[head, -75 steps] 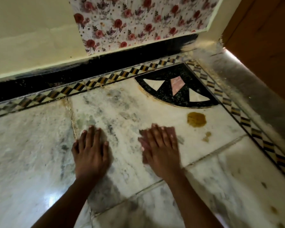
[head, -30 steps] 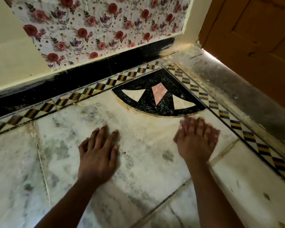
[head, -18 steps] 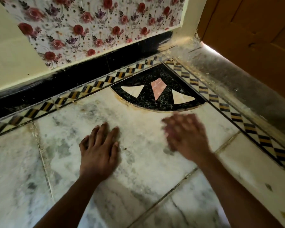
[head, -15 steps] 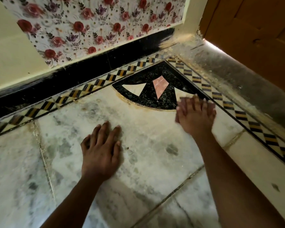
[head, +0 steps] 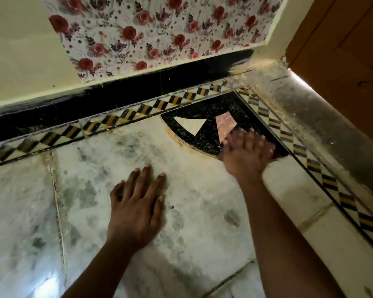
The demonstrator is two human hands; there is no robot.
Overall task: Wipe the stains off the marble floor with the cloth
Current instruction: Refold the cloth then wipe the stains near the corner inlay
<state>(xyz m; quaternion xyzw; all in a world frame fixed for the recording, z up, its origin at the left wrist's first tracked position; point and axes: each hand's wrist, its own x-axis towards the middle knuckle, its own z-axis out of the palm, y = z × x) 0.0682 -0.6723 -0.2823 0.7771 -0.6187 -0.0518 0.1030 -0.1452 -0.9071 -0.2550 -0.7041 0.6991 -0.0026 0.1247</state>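
The white marble floor (head: pixel 205 190) has grey mottling and a yellow-brown stain line (head: pixel 177 140) along the curved edge of the black corner inlay (head: pixel 205 134). My right hand (head: pixel 247 153) lies flat and blurred on the inlay's near right part, fingers toward the corner. It presses down on the cloth, which is almost wholly hidden under the palm. My left hand (head: pixel 136 209) rests flat on the marble to the left and nearer me, fingers spread, holding nothing. A small brown speck (head: pixel 172 206) lies just right of it.
A black-and-yellow checked border strip (head: pixel 95 125) runs along the black skirting (head: pixel 116 97) and down the right side. Behind stand a floral-papered wall (head: pixel 159 29) and a cream wall. A dusty grey threshold (head: pixel 310 119) and a wooden door (head: pixel 342 50) close the right. A small stain (head: pixel 368 290) sits at bottom right.
My right hand has swept from the marble, over the spot where a brown stain lay, up onto the black inlay. The brown stain no longer shows. My left hand stays planted.
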